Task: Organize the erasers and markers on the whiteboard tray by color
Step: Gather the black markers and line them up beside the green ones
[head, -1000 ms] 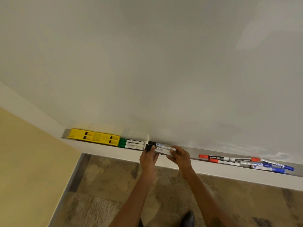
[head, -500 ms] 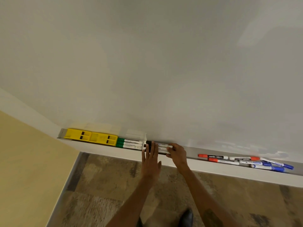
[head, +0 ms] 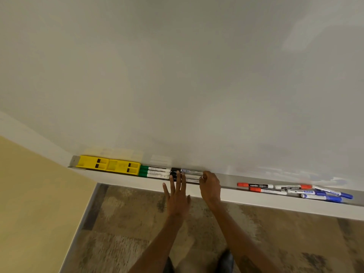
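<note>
Centre frame: your left hand (head: 178,196) lies flat, fingers straight on the black-capped white markers (head: 190,171) — your right hand (head: 209,187) curls round their right ends.

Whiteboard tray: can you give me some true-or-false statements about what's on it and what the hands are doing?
1. The yellow erasers sit at the left end of the tray. True.
2. The green markers lie at the far right. False: they lie right beside the erasers.
3. The left hand rests straight fingers on the black markers. True.
4. The right hand grips an eraser. False: its curled fingers pinch the black markers' right ends.
5. The red markers touch the black ones. False: bare tray separates them.
</note>
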`<control>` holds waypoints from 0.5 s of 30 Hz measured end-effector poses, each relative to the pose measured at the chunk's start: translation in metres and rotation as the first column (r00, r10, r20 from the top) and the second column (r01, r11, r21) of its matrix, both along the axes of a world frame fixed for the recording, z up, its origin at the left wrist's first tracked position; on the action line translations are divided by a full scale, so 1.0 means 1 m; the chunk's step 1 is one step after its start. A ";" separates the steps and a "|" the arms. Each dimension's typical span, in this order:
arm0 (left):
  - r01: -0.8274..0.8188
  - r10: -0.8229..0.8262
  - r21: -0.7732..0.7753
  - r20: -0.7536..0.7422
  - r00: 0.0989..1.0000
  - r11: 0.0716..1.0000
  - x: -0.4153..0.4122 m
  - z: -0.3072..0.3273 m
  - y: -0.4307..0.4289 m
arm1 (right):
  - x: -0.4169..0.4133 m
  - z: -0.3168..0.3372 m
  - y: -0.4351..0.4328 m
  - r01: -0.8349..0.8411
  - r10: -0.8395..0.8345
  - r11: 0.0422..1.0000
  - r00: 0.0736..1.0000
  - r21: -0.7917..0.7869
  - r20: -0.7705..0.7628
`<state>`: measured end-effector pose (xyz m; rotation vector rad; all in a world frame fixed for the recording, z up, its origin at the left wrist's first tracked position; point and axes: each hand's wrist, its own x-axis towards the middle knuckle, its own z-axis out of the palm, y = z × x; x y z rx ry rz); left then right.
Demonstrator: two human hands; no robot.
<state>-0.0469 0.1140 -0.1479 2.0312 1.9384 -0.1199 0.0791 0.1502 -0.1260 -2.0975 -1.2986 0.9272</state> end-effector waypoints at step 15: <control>0.021 -0.020 0.018 -0.041 0.999 1.000 -0.005 0.003 0.003 | -0.006 0.006 -0.001 0.040 -0.042 0.998 0.998 -0.038 -0.055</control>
